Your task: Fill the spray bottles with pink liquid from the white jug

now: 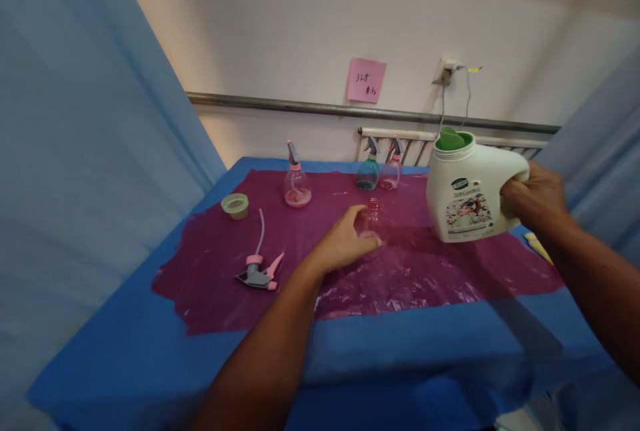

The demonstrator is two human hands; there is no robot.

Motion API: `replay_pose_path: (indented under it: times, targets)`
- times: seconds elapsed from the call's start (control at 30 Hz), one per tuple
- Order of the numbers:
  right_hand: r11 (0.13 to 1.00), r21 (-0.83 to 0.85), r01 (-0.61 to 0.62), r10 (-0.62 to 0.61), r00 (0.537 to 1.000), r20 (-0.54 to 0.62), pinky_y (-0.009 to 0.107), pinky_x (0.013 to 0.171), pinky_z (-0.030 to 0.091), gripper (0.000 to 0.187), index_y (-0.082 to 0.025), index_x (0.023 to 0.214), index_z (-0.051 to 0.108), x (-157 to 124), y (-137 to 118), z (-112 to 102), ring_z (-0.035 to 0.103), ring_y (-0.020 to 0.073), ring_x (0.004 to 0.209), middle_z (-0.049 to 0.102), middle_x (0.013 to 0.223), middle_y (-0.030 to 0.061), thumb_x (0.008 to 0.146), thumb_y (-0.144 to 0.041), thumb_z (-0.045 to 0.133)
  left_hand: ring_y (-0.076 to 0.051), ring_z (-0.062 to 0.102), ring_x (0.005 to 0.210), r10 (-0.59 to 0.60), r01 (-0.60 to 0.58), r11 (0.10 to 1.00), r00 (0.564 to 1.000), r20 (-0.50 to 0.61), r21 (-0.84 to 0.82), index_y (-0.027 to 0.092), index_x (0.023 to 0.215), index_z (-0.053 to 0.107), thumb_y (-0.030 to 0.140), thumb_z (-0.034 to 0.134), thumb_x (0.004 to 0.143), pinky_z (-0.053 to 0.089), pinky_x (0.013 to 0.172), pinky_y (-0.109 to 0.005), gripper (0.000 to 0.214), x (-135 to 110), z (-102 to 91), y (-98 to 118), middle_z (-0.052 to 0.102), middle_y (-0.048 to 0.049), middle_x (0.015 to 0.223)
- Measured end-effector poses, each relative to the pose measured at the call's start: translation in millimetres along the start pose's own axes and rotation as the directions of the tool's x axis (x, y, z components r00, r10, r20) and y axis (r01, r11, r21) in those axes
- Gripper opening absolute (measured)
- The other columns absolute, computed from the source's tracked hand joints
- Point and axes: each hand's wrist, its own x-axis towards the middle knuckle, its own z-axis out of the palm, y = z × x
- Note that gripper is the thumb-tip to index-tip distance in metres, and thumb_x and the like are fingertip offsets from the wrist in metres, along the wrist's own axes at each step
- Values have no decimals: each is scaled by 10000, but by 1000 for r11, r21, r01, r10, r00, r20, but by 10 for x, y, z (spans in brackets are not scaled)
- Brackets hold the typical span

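Note:
My left hand (345, 241) is wrapped around a small clear pink bottle (373, 217) with its neck uncovered, standing upright on the purple plastic sheet (410, 271). My right hand (537, 199) grips the handle of a white detergent jug (467, 191) with a green pour spout, held upright just above the sheet, to the right of the small bottle. A detached pink and grey spray trigger with its tube (260, 271) lies on the sheet to the left of my left arm.
A pale green cap (235, 205) sits at the sheet's left edge. A pink spray bottle (297, 181) stands at the back, with a teal one (369, 167) and another pink one (391, 167) further right. Blue cloth (400, 351) covers the table; blue curtains hang on both sides.

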Motion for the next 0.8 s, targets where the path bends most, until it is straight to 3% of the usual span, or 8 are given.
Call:
replay_pose_path:
  times: [0.2, 0.33, 0.57, 0.8]
  targets:
    - [997, 42, -71, 71, 997, 10, 350, 733, 494, 310, -225, 902, 760, 4, -169, -37, 656, 237, 818, 720, 843, 19, 728, -439, 619, -311, 677, 1437, 6, 4, 999, 978, -210, 46, 248, 1610, 529, 275, 825, 839, 517, 1247, -448, 827, 42, -59, -2, 669, -135, 1607]
    - [996, -38, -80, 82, 994, 69, 352, 693, 470, 283, -240, 835, 728, 20, -235, -8, 641, 243, 766, 702, 764, 25, 687, -443, 598, -315, 679, 1421, -21, 41, 996, 971, -237, 79, 236, 1624, 526, 266, 822, 835, 515, 1238, -448, 843, 59, -44, -61, 662, -148, 1601]
    - [944, -299, 141, -76, 973, 217, 350, 674, 399, 276, -267, 825, 670, 110, -367, 65, 625, 251, 757, 726, 793, 65, 770, -515, 562, -332, 660, 1445, 3, 34, 989, 971, -241, 147, 259, 1638, 529, 282, 816, 835, 502, 1255, -465, 853, 56, -1, -107, 623, -166, 1638]
    - [804, -512, 302, -136, 932, 335, 341, 655, 334, 382, -272, 967, 731, 201, -523, 89, 651, 267, 773, 795, 899, 109, 868, -572, 516, -359, 632, 1486, 3, 50, 967, 977, -211, 249, 235, 1674, 499, 295, 802, 836, 480, 1290, -489, 892, 61, 3, -104, 606, -180, 1628]
